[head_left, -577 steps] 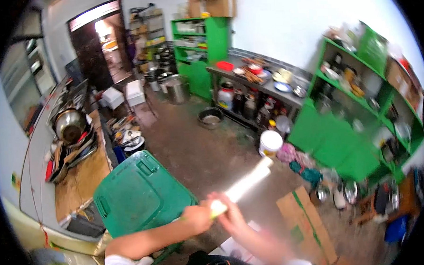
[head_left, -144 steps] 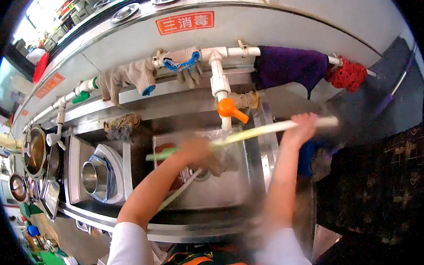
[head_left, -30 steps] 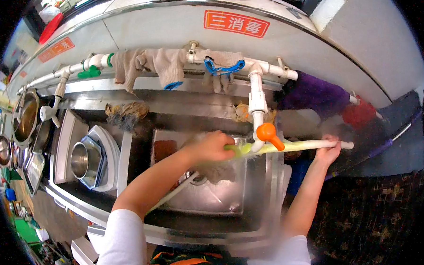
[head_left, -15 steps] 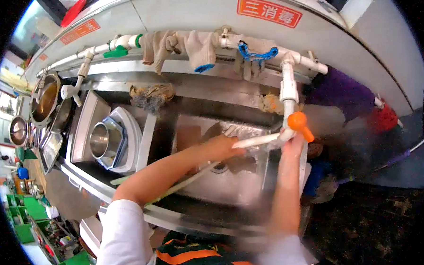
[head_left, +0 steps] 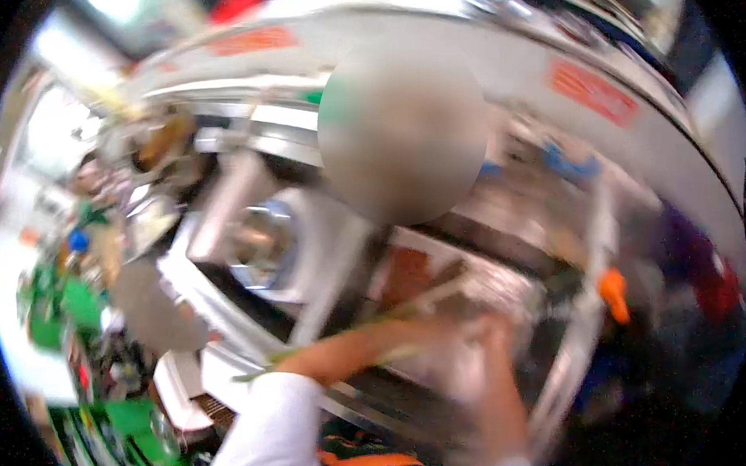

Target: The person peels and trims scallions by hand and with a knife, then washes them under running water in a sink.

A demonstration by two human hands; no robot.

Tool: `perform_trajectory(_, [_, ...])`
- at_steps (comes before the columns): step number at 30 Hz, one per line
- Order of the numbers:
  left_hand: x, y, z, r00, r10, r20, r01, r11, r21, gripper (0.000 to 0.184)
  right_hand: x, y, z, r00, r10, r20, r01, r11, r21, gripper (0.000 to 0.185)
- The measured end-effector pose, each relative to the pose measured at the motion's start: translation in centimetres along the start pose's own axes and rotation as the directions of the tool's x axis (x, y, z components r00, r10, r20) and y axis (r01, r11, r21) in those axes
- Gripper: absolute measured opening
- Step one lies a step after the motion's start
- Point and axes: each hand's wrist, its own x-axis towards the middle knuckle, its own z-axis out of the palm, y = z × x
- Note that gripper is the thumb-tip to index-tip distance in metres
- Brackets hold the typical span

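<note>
Both hands are smeared by motion, close together over the metal sink. My left hand reaches in from the left, and its fingers cannot be made out. My right hand is just beside it; whether it grips anything does not show. Past my left hand runs a long thin pale stick or tube, its greenish near end lying across the front of the sink. A brownish-red patch shows at the sink's back left. The orange tap handle is to the right, apart from both hands.
Left of the sink, a second basin holds a white container and a round metal pot. Pans stand farther left. Green crates are at lower left. A round blur hides part of the back wall.
My right hand has left the orange-handled tap and moved down into the sink. My left hand has also come away from the white pipe by the tap. The whole view has shifted and blurred.
</note>
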Motion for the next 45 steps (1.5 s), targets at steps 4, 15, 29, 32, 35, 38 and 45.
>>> perform_trajectory(4, [0.3, -7.5, 2.4, 0.942, -0.334, -0.032, 0.335, 0.929, 0.16, 0.038, -3.5, -3.8, 0.3, 0.999, -0.03, 0.016, 0.032, 0.984, -0.176, 0.02])
perform_trajectory(15, [0.9, -5.1, 2.8, 0.911, -0.402, -0.088, 0.398, 0.916, -0.06, 0.045, -18.3, -8.2, 9.1, 0.987, -0.007, 0.159, 0.002, 1.0, 0.031, 0.021])
perform_trajectory(29, [3.0, 5.4, -4.8, 0.992, 0.076, -0.104, -0.062, 0.99, 0.129, 0.04, -23.7, -15.7, 13.5, 0.918, -0.353, 0.183, 0.345, 0.936, 0.073, 0.025])
perform_trajectory(32, [2.2, 6.2, -4.4, 0.989, -0.01, -0.148, 0.026, 0.994, 0.107, 0.04, -19.1, -17.9, 11.3, 0.906, -0.423, -0.015, 0.409, 0.866, 0.287, 0.017])
perform_trajectory(35, [0.5, 0.8, -3.7, 0.986, 0.153, -0.073, -0.153, 0.988, -0.005, 0.041, -12.6, -22.6, 5.8, 0.877, -0.479, 0.032, 0.408, 0.778, 0.478, 0.024])
perform_trajectory(38, [1.2, 1.4, -5.6, 0.944, 0.137, 0.301, -0.033, 0.945, -0.327, 0.042, -13.3, -24.2, 4.2, 0.88, -0.442, 0.176, 0.262, 0.76, 0.595, 0.03])
perform_trajectory(45, [7.4, 8.3, -1.3, 0.954, 0.084, -0.287, -0.116, 0.989, -0.095, 0.036, -15.0, -17.9, 7.9, 0.863, -0.41, 0.296, 0.271, 0.869, 0.413, 0.023])
